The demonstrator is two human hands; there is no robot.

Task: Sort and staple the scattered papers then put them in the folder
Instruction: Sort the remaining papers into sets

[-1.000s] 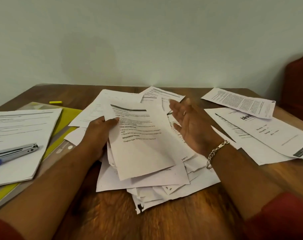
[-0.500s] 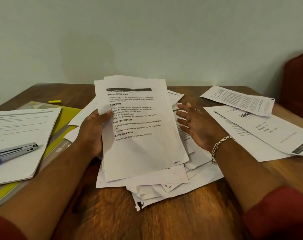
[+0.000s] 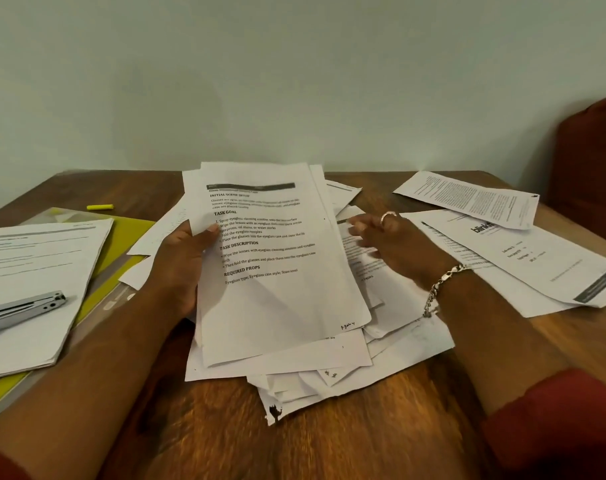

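Where sheets (image 3: 277, 271) overlap, left hand's (image 3: 180, 268) fingers seem hidden.

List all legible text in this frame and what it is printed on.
Held sheet, gripped by the left hand:
"INITIAL SCENE SETUP"
"TASK GOAL"
"TASK DESCRIPTION"
"REQUIRED PROPS"
"Eyeglass type; Eyeglass case style; Stain level"
Right-side sheet:
"blinkit", partly covered
Body text elsewhere, the left stack and the far sheet: too small or blurred.
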